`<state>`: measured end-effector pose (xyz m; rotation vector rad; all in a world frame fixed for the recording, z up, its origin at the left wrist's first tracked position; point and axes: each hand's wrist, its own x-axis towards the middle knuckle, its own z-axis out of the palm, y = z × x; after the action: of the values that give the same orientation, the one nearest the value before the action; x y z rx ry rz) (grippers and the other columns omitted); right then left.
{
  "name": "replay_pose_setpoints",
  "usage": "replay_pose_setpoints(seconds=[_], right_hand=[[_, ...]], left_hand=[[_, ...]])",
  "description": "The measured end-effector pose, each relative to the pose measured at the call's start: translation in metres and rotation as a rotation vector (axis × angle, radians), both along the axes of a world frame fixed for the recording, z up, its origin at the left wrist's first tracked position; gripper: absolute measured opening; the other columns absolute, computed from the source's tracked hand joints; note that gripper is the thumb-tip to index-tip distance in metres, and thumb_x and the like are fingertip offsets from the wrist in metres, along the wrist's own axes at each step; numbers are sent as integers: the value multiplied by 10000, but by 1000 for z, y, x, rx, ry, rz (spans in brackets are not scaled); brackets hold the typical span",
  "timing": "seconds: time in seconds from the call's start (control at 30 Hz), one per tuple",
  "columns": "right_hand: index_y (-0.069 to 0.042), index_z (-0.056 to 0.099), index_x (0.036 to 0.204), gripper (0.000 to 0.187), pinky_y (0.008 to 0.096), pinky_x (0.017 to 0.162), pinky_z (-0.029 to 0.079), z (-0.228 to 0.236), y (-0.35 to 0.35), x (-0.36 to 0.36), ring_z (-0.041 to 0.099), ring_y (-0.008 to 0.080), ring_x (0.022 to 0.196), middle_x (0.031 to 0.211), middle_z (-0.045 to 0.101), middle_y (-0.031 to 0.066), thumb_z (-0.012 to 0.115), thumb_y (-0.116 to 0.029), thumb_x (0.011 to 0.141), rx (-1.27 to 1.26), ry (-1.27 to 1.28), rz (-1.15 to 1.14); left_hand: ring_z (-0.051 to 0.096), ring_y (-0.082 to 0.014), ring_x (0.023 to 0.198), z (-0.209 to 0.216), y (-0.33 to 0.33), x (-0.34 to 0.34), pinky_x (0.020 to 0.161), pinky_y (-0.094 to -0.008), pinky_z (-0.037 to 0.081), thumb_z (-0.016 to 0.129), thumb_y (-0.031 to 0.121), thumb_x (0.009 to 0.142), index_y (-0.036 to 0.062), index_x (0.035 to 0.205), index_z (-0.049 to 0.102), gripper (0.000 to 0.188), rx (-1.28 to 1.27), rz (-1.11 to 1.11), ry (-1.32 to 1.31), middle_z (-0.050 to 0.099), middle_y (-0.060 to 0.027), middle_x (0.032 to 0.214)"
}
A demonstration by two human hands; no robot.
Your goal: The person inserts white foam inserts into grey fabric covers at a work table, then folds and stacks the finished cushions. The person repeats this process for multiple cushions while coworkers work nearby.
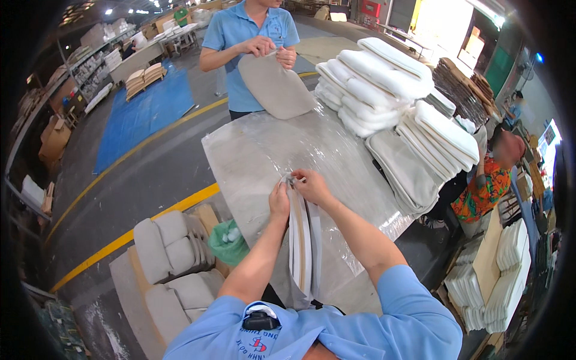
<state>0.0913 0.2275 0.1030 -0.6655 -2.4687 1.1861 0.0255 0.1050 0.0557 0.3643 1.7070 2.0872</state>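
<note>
A long grey-and-white fabric cover (298, 252) with a tan stripe down its length, perhaps a zipper band, hangs from both my hands toward my body. My left hand (279, 199) is closed around its upper left edge. At the same end my right hand (312, 186) pinches the fabric, fingertips close to the left ones. The small part between the fingertips is too hidden to make out. Below lies a plastic-covered table (252, 150). Across it, a co-worker in a blue shirt (247, 30) holds up a beige cushion cover (279, 90) with both hands.
White padded cushions (378, 78) are piled on the table's far right, beside stacked grey covers (408, 168). Grey cushions (171, 246) sit low at the left, near a green plastic bag (228, 243). Another person in a bright patterned shirt (483, 189) is at the right.
</note>
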Motion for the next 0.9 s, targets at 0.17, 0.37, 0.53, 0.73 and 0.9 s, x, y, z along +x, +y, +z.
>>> replay_pose_setpoints(seconds=[0.17,0.37,0.53,0.73,0.9], right_hand=[[-84,767,1141,304,455,898,574,25,0,-16,726,389,1016,1080,762,177,677,-152,859,189,-124,92],[-71,762,1100,219,430,860,566,6,31,-5,724,363,949,1062,764,164,701,-153,906,145,-40,79],[-63,757,1103,199,402,850,564,-6,43,-5,727,286,928,1022,767,149,690,-137,931,-133,3,24],[-83,758,1105,211,403,861,573,16,49,2,735,302,944,994,769,155,670,-102,914,75,-53,195],[-74,745,1104,193,404,838,575,19,58,5,742,290,891,989,770,153,666,-106,930,394,5,312]], left_hand=[[675,-252,1004,-5,3,-1,915,-411,506,498,316,1063,-72,1124,725,454,-131,175,137,747,-179,1038],[686,-313,1033,2,22,10,945,-423,498,492,341,1065,-85,1142,719,489,-200,121,89,747,-239,1077],[673,-270,1004,-5,28,6,932,-408,503,491,333,1068,-99,1137,714,491,-196,139,116,748,-211,1068],[713,-357,988,-10,23,-5,895,-440,512,495,368,1062,-61,1088,724,487,-258,62,176,745,-267,1020],[699,-361,885,-8,32,-4,844,-448,518,523,345,1053,-64,1031,717,453,-263,90,180,737,-254,939]])
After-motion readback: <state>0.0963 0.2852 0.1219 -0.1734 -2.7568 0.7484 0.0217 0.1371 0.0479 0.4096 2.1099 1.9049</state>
